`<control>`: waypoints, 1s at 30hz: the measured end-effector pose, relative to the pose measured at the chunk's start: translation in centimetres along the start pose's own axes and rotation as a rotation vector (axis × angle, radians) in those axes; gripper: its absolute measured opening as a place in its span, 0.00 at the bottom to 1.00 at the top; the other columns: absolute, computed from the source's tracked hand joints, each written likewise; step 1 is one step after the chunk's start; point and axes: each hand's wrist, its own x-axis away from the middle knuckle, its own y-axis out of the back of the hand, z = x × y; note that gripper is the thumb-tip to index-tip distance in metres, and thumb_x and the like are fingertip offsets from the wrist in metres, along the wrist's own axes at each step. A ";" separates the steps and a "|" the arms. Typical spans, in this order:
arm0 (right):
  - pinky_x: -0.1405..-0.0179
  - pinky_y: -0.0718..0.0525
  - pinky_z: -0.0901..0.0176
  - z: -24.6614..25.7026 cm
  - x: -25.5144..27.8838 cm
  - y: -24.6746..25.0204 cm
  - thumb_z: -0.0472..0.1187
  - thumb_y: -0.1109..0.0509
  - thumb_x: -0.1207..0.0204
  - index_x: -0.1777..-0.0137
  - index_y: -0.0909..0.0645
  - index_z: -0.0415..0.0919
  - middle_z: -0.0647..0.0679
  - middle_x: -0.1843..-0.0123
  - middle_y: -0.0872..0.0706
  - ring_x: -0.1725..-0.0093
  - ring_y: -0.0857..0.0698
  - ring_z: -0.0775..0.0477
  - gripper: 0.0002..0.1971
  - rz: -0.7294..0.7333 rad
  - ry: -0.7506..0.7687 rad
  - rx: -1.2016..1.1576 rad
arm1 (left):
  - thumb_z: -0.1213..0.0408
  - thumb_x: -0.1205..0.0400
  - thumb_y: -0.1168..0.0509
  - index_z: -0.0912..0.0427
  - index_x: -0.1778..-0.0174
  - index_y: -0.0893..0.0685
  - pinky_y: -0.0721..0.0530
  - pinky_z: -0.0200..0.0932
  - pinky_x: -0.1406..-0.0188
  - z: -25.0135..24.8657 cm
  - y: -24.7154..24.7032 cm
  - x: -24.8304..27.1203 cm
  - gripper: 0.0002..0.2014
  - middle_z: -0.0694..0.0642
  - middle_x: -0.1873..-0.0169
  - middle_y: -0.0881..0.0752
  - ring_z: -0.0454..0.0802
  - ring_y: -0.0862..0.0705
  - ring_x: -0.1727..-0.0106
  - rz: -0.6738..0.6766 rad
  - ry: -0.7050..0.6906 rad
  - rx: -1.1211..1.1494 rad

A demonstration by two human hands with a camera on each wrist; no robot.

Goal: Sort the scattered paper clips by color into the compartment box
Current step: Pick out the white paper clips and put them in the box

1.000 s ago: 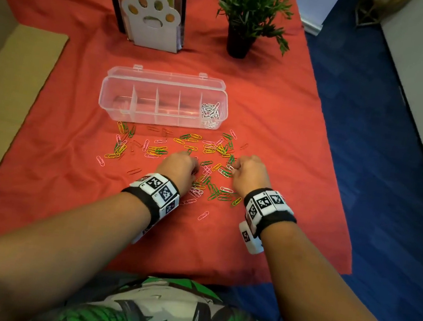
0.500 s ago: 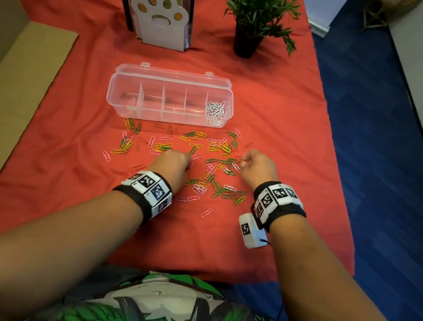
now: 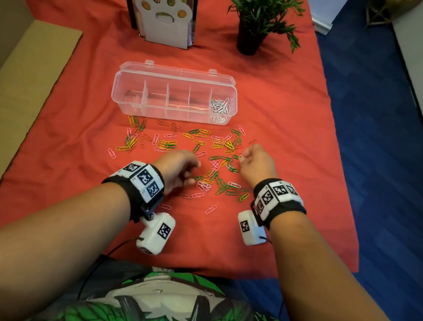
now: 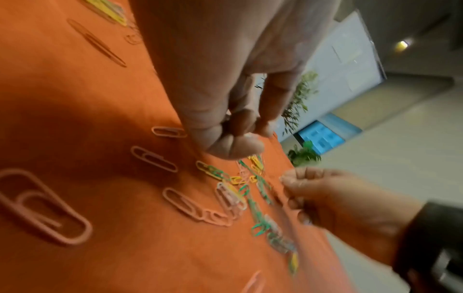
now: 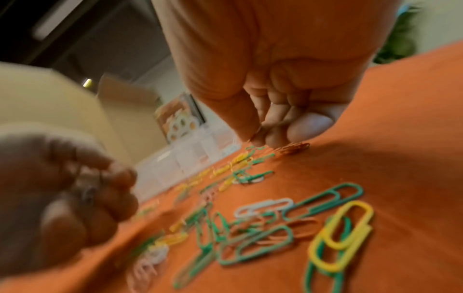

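Green, yellow, pink, red and a few white paper clips [image 3: 216,158] lie scattered on the red cloth in front of the clear compartment box [image 3: 122,96]. Its lid is open, and white clips [image 3: 219,106] fill the rightmost compartment; the others look bare. My left hand [image 3: 192,174] hovers at the pile's left, turned on its side. Its curled fingers cup a few pale clips [image 5: 87,190]. My right hand [image 3: 242,159] is at the pile's right. Thumb and forefinger [image 5: 253,136] pinch together just above the cloth, on what looks like a small clip.
A potted plant [image 3: 250,31] and a paw-shaped file holder [image 3: 166,18] stand behind the box. Flat cardboard [image 3: 13,98] lies at the left. The cloth's right edge [image 3: 339,154] drops to blue floor. Loose pink clips [image 4: 152,158] lie near my left wrist.
Both hands were palm down on the pile. The left hand has rolled onto its side and drawn back a little with clips in it; the right has risen and moved forward-right.
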 end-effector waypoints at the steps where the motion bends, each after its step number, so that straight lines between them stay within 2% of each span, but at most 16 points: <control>1: 0.61 0.26 0.63 -0.3 0.0 0.0 0.38 0.36 0.23 0.49 0.22 0.46 0.52 0.67 0.21 0.63 0.21 0.48 0.05 0.009 -0.010 -0.075 | 0.67 0.22 0.37 0.55 0.71 0.24 0.26 0.30 0.83 0.5 -0.1 -0.3 0.10 0.49 0.77 0.25 0.43 0.32 0.77 -0.006 -0.059 -0.143; 2: 0.65 0.25 0.62 -0.5 0.1 0.0 0.39 0.36 0.23 0.50 0.21 0.49 0.55 0.70 0.24 0.67 0.22 0.49 0.05 0.025 -0.015 -0.135 | 0.64 0.24 0.32 0.55 0.70 0.22 0.28 0.30 0.81 1.0 -0.2 -0.7 0.10 0.47 0.79 0.24 0.43 0.31 0.78 -0.010 -0.143 -0.324; 4: 0.69 0.21 0.58 -0.9 0.3 0.1 0.42 0.38 0.21 0.53 0.21 0.51 0.54 0.73 0.24 0.74 0.22 0.49 0.05 0.048 -0.040 -0.197 | 0.60 0.27 0.28 0.56 0.66 0.18 0.30 0.36 0.73 1.8 -0.4 -1.1 0.07 0.47 0.77 0.24 0.46 0.28 0.74 -0.020 -0.317 -0.706; 7: 0.65 0.16 0.48 -1.3 0.8 -0.1 0.43 0.39 0.20 0.51 0.20 0.48 0.51 0.73 0.22 0.77 0.22 0.48 0.06 0.048 -0.082 -0.242 | 0.57 0.31 0.25 0.59 0.60 0.17 0.32 0.39 0.64 2.6 -0.3 -1.3 0.11 0.50 0.67 0.22 0.49 0.25 0.63 -0.083 -0.474 -1.051; 9: 0.65 0.16 0.49 -1.4 1.0 -0.1 0.40 0.40 0.19 0.53 0.19 0.46 0.52 0.73 0.22 0.77 0.22 0.49 0.08 0.041 -0.093 -0.249 | 0.59 0.32 0.24 0.58 0.59 0.18 0.34 0.38 0.62 2.7 0.0 -1.4 0.12 0.51 0.63 0.22 0.52 0.23 0.59 -0.113 -0.494 -1.092; 12: 0.71 0.22 0.61 -1.5 1.1 0.0 0.34 0.44 0.19 0.65 0.24 0.50 0.53 0.72 0.22 0.76 0.23 0.53 0.16 0.084 -0.113 -0.254 | 0.64 0.36 0.23 0.55 0.59 0.18 0.32 0.37 0.60 2.5 1.0 -1.5 0.13 0.52 0.61 0.22 0.52 0.21 0.59 -0.115 -0.440 -1.061; 16: 0.63 0.22 0.60 -0.9 1.0 -0.5 0.37 0.38 0.24 0.70 0.25 0.51 0.57 0.71 0.23 0.69 0.22 0.52 0.13 0.158 -0.056 -0.147 | 0.73 0.34 0.28 0.54 0.56 0.14 0.27 0.35 0.57 1.7 2.1 -1.2 0.13 0.52 0.59 0.22 0.50 0.21 0.57 -0.081 -0.430 -1.101; 18: 0.64 0.23 0.63 -0.7 1.0 -0.9 0.36 0.37 0.25 0.67 0.21 0.50 0.57 0.69 0.23 0.69 0.23 0.53 0.11 0.188 -0.025 -0.121 | 0.74 0.31 0.31 0.54 0.53 0.11 0.27 0.34 0.54 1.5 1.8 -1.0 0.14 0.52 0.58 0.24 0.50 0.21 0.55 -0.075 -0.476 -1.127; 20: 0.72 0.28 0.67 -0.7 1.2 -1.3 0.32 0.38 0.25 0.58 0.14 0.45 0.57 0.67 0.21 0.72 0.26 0.60 0.12 0.187 -0.009 -0.103 | 0.69 0.28 0.30 0.52 0.50 0.11 0.26 0.36 0.52 1.6 1.1 -0.8 0.12 0.53 0.57 0.25 0.53 0.20 0.52 -0.033 -0.519 -1.135; 22: 0.75 0.31 0.68 -0.5 1.2 -1.2 0.30 0.40 0.25 0.53 0.12 0.40 0.55 0.65 0.20 0.72 0.26 0.58 0.14 0.133 -0.014 -0.076 | 0.64 0.27 0.29 0.52 0.49 0.11 0.26 0.38 0.50 2.0 0.2 -0.8 0.11 0.54 0.57 0.26 0.55 0.19 0.49 0.005 -0.528 -1.171; 23: 0.72 0.30 0.67 -0.4 1.2 -0.9 0.29 0.40 0.24 0.52 0.12 0.39 0.56 0.65 0.20 0.70 0.22 0.54 0.15 0.099 -0.016 -0.053 | 0.62 0.26 0.29 0.52 0.48 0.11 0.26 0.39 0.50 2.3 -0.1 -0.9 0.11 0.55 0.57 0.25 0.55 0.20 0.48 0.011 -0.530 -1.193; 25: 0.62 0.28 0.67 -0.3 0.9 -0.1 0.30 0.40 0.25 0.50 0.12 0.39 0.49 0.57 0.13 0.55 0.16 0.44 0.14 0.051 -0.029 -0.024 | 0.62 0.26 0.30 0.55 0.49 0.12 0.26 0.40 0.49 2.6 -0.3 -1.1 0.10 0.54 0.57 0.26 0.56 0.20 0.47 0.002 -0.548 -1.213; 27: 0.53 0.25 0.63 -0.3 0.6 0.5 0.34 0.38 0.24 0.51 0.14 0.39 0.42 0.48 0.12 0.47 0.16 0.41 0.11 0.042 -0.060 -0.028 | 0.63 0.26 0.30 0.58 0.52 0.13 0.27 0.41 0.50 2.8 -0.2 -1.3 0.08 0.56 0.58 0.25 0.57 0.20 0.47 -0.014 -0.569 -1.225; 30: 0.56 0.27 0.62 -0.3 0.6 0.3 0.39 0.36 0.24 0.54 0.16 0.37 0.40 0.54 0.15 0.53 0.18 0.43 0.08 0.052 -0.030 0.054 | 0.61 0.24 0.32 0.59 0.54 0.15 0.25 0.44 0.50 2.8 0.3 -1.5 0.07 0.60 0.53 0.21 0.58 0.20 0.48 -0.009 -0.567 -1.240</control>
